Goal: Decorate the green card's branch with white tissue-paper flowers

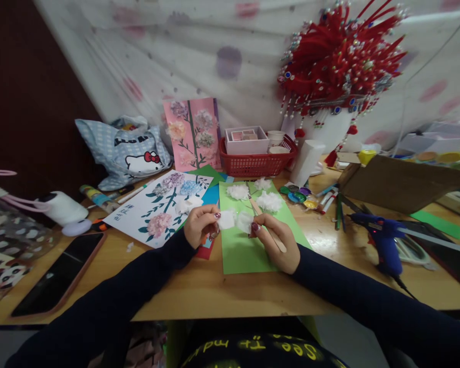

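My left hand [201, 225] pinches a small white piece of tissue paper [226, 220] between thumb and finger. In my right hand [278, 243] is another thin, see-through tissue piece [245, 222], along with a wooden craft stick [278, 241] that slants across the palm. The two pieces almost meet; whether they are joined I cannot tell. Both hands hover over a green sheet [245, 258], whose upper part bears white tissue flowers [270, 201]. Left of it lies a white sheet [128, 220] with painted stems and coloured tissue flowers [159, 225].
A blue glue gun [381, 240] stands at right near a cardboard flap [398, 184]. Small paint pots [299, 194] and markers [329, 201] lie beyond the green sheet. Behind are a red basket [253, 164] and a pink flower picture [184, 145]. A phone [59, 273] rests at left.
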Available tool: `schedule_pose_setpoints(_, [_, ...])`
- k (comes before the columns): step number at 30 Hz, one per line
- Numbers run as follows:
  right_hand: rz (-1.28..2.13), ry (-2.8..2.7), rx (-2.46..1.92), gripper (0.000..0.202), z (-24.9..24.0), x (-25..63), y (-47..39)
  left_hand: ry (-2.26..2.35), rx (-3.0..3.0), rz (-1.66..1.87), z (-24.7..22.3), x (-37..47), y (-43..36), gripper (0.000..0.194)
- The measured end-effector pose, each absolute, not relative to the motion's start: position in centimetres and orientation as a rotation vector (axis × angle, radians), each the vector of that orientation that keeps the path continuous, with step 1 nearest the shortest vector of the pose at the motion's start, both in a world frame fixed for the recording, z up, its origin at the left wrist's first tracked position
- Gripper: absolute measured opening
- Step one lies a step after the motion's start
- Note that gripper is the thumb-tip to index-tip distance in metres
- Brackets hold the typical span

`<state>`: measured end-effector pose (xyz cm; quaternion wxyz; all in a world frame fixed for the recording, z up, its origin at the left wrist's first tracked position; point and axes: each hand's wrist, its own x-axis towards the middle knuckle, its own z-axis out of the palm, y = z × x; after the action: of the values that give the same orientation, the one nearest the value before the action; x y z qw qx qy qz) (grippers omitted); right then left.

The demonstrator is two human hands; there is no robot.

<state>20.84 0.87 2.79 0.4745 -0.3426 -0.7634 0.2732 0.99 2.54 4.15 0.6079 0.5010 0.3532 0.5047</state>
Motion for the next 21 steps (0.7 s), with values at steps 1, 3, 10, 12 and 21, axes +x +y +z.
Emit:
schedule_pose_setpoints(1, [0.662,-1.861,-0.841,0.017,2.8,20.9,0.9,0.811,1.146,1.177,4.2,0.9,2.7,0.023])
schedule_pose_setpoints(3, [0.647,-1.84,-0.851,0.018,2.9,20.9,1.0,0.801,1.145,1.142,4.1,0.7,2.8,0.024])
schedule_pose_setpoints(10, [0.64,-1.815,-0.856,0.019,2.8,21.1,1.2,0.832,1.463,0.453,3.3,0.4,2.2,0.025])
schedule_pose_setpoints(12, [0.625,-1.845,-0.84,0.018,2.8,21.0,1.2,0.881,1.569,0.427,3.5,0.7,2.1,0.031])
schedule_pose_setpoints(21, [0.499,-2.074,-0.756,0.017,2.7,20.7,1.3,0.998,1.627,0.94,3.7,1.5,2.8,0.039])
